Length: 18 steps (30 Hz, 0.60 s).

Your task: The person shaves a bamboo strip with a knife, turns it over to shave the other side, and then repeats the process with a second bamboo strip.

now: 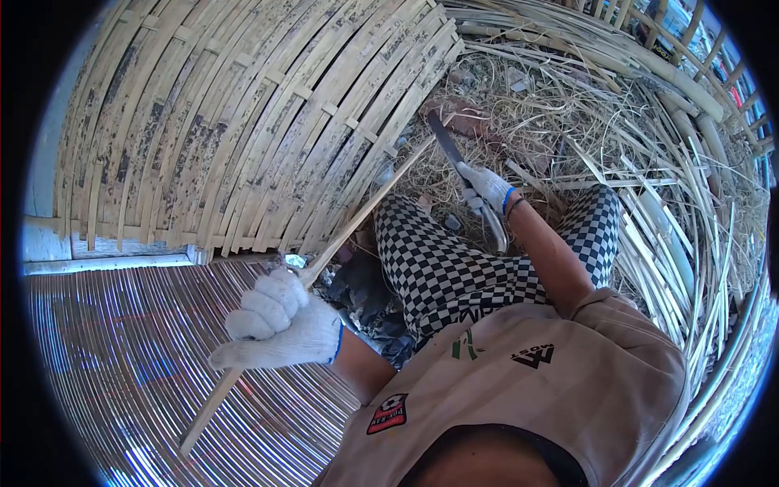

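Observation:
My left hand [280, 321], in a white knit glove, is closed around a long thin bamboo strip [357, 219] that runs from lower left up toward the centre. My right hand [485, 188], also gloved, grips the handle of a dark-bladed knife [445, 140] whose blade points up and away. The blade's edge meets the far end of the strip near the woven panel. My legs in black-and-white checked trousers [454, 268] lie beneath both hands.
A large curved woven bamboo panel [235, 114] fills the upper left. A mat of thin slats [130, 365] lies at lower left. Loose bamboo strips and shavings [665, 203] pile up at right, with thicker poles [690, 89] behind.

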{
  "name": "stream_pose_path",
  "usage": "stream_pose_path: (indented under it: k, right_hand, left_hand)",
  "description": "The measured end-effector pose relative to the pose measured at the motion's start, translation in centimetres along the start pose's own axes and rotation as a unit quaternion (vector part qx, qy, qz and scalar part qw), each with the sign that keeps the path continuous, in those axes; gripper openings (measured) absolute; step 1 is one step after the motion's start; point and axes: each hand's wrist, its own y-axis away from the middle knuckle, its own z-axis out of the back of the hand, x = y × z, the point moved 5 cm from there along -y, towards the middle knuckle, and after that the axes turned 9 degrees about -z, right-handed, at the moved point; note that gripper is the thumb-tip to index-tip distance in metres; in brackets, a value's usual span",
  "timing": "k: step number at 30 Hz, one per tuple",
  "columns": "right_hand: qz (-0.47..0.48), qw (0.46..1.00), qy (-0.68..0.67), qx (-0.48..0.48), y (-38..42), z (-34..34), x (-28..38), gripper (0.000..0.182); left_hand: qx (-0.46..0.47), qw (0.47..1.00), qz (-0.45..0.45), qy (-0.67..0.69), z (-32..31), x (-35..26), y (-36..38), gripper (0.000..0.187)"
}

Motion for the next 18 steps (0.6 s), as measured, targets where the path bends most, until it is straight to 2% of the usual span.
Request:
stream_pose_path:
  k: [2, 5, 6, 10, 13, 14, 17, 18]
  right_hand:
    - [0.008, 0.999, -0.005, -0.033, -1.4, 1.3, 0.0, 0.046]
    - [-0.005, 0.995, -0.099, 0.0, -1.6, 0.4, -0.6, 0.046]
    - [-0.024, 0.994, -0.103, 0.038, -1.0, -0.4, -0.5, 0.046]
    - [-0.037, 0.998, -0.052, 0.025, 0.2, -0.5, 1.1, 0.048]
    - [-0.071, 0.983, -0.135, 0.103, -2.2, -0.9, 0.5, 0.047]
    - [-0.085, 0.979, -0.097, 0.159, -0.8, -2.0, 1.2, 0.048]
    - [-0.061, 0.988, 0.033, 0.139, 1.7, -3.4, 3.0, 0.049]
    - [-0.041, 0.994, 0.028, 0.098, 0.5, -3.0, 3.2, 0.049]
  left_hand:
    - [0.027, 1.0, 0.003, 0.006, -0.5, 0.5, 0.2, 0.071]
    - [0.049, 0.999, 0.006, 0.011, -1.1, 0.3, 0.3, 0.071]
    - [0.052, 0.998, 0.01, 0.017, -0.7, 0.2, 0.1, 0.071]
    - [0.031, 0.999, 0.018, 0.023, 1.4, 0.0, 0.2, 0.072]
    - [0.057, 0.998, 0.021, 0.025, 0.4, -0.3, 0.8, 0.071]
    - [0.054, 0.998, 0.017, 0.024, 0.5, -0.4, 0.8, 0.071]
    - [0.045, 0.999, 0.016, 0.014, 1.2, -1.1, 1.8, 0.069]
    - [0.046, 0.999, 0.016, 0.015, 1.5, -1.1, 1.8, 0.069]
